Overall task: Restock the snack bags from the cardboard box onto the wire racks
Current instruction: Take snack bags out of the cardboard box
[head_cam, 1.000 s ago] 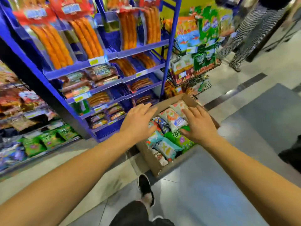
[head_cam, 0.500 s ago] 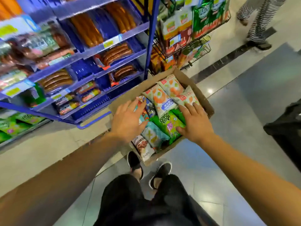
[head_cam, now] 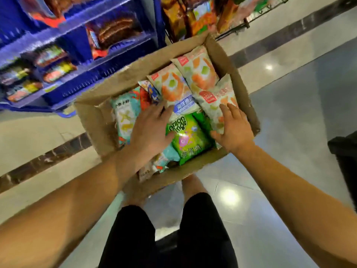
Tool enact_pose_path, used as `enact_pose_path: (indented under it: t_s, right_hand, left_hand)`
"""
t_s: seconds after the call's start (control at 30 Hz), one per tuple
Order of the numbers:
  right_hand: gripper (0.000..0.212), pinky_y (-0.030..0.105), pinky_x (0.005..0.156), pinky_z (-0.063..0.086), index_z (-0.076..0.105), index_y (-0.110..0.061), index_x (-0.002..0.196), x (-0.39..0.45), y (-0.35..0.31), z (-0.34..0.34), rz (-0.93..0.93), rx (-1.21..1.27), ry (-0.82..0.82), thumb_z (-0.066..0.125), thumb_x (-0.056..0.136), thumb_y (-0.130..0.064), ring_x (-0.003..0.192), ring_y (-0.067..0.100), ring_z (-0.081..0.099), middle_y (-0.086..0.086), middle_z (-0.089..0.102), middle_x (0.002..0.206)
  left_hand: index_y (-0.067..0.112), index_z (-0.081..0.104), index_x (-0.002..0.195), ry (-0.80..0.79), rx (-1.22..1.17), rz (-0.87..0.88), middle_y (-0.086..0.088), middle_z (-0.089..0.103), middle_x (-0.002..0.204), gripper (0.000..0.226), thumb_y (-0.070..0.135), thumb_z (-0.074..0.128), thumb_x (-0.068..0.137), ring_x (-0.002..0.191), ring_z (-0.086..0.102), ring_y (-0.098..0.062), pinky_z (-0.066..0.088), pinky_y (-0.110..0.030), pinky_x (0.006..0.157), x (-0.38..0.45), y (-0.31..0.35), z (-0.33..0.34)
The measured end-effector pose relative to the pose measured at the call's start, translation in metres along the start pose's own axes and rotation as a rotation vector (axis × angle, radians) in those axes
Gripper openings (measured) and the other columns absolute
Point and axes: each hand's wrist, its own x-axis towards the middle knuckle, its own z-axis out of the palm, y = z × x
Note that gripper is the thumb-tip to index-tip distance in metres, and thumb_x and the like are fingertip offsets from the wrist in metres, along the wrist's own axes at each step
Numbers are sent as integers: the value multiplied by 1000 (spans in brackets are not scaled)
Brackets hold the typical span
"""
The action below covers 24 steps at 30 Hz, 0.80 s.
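Shop floor (head_cam: 289, 132), cardboard box (head_cam: 92, 117) full of snack bags (head_cam: 189, 140), left hand (head_cam: 152, 130) and right hand (head_cam: 233, 130) spread flat on them.

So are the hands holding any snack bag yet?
Not clearly. Left hand lies flat on the bags; right hand rests on a white shrimp-picture bag's near end.

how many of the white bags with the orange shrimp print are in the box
3. One lies at the far end of the cardboard box, one just left of it, and one under the right hand. More may be buried below.
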Motion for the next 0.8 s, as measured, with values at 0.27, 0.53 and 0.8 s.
enact_pose_path:
  t_s: [0.27,0.53,0.8]
  right_hand:
    - [112,54,120,22,8,-29,160,64,92,63,13,56,-75,78,76,-50,150,44,14,21,5,165]
    - [98,57,93,44,18,-33,155,60,94,82,-33,144,178,78,78,-42,119,46,47,10,23,162]
    - [99,51,105,39,25,-22,155,34,-11,76,-170,468,215,73,73,-50,136,37,40,19,33,157]
  left_hand:
    - [9,44,149,-27,-76,-43,-24,44,151,76,47,61,86,136,43,-43,37,-51,112,80,37,74]
    - [19,25,158,-100,-334,-153,-9,31,162,80,54,55,92,148,29,-27,23,-37,121,94,45,109]
    - [39,35,142,-73,-1401,-521,9,59,136,66,41,73,88,126,56,-12,50,-39,99,75,41,88]
